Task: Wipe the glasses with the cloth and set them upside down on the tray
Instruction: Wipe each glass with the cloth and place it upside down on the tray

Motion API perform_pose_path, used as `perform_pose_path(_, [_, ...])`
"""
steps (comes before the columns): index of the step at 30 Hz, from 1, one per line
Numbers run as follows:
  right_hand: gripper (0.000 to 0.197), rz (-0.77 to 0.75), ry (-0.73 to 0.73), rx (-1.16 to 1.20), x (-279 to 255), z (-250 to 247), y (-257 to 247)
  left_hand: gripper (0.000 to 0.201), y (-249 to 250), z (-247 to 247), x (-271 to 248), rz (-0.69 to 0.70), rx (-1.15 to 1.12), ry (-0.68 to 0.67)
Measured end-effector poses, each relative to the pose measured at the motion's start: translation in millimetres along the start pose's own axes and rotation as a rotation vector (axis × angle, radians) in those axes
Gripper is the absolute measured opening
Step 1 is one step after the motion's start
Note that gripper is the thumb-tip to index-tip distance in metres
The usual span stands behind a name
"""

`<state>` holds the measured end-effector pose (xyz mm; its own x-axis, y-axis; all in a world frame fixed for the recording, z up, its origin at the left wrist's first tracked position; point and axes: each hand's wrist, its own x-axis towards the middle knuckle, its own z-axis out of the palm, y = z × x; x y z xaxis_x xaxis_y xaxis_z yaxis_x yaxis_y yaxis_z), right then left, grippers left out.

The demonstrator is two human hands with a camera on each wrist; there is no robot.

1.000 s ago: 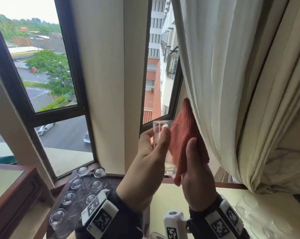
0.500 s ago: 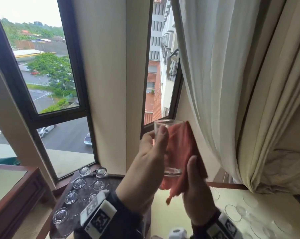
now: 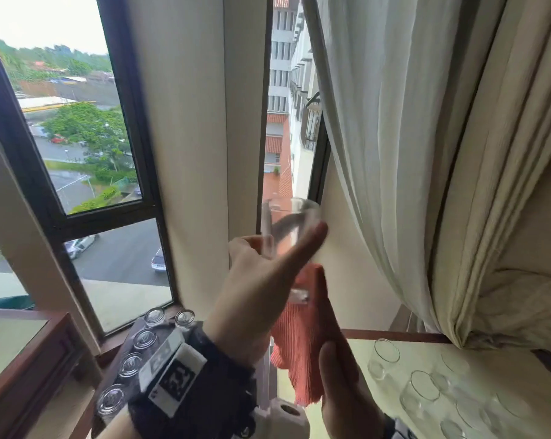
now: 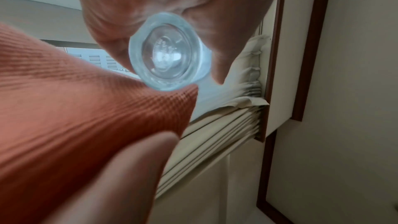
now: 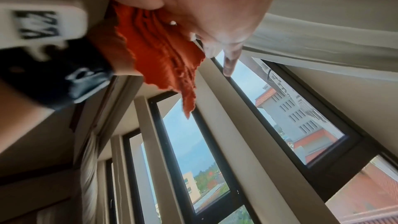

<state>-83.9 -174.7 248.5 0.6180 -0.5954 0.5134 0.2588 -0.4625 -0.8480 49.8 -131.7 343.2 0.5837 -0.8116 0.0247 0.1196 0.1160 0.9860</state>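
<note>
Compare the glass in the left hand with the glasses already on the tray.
The held glass is up in the air, gripped by the left hand; the tray glasses stand on the dark tray by the window.
The held glass is tilted with its mouth up; the tray glasses stand upside down, bases up.
The orange cloth lies against the held glass; nothing touches the tray glasses.
Both are clear with thick bases.

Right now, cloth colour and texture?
Orange-red cloth, fine ribbed weave; clearest in the left wrist view.
</note>
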Motion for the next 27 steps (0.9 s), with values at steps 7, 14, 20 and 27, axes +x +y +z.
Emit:
perform_pose_path(7, [0.054, -0.078, 0.265, -0.040, 48, -29, -29, 0.064, -26, 18, -22, 0.002, 0.062, -0.153])
perform_pose_path(14, [0.055, -0.222, 0.100, -0.102, 17, 0, -16, 0.063, -15, 13, -13, 0.025, -0.028, -0.080])
perform_pose_path(20, [0.070, -0.057, 0.149, -0.041, 9, 4, -1, 0.055, -16, 8, -14, 0.070, -0.054, -0.078])
perform_pose_path(27, [0.069, 0.139, 0.120, 0.088, 54, -19, -30, 0.046, -26, 26, -22, 0.127, -0.024, -0.140])
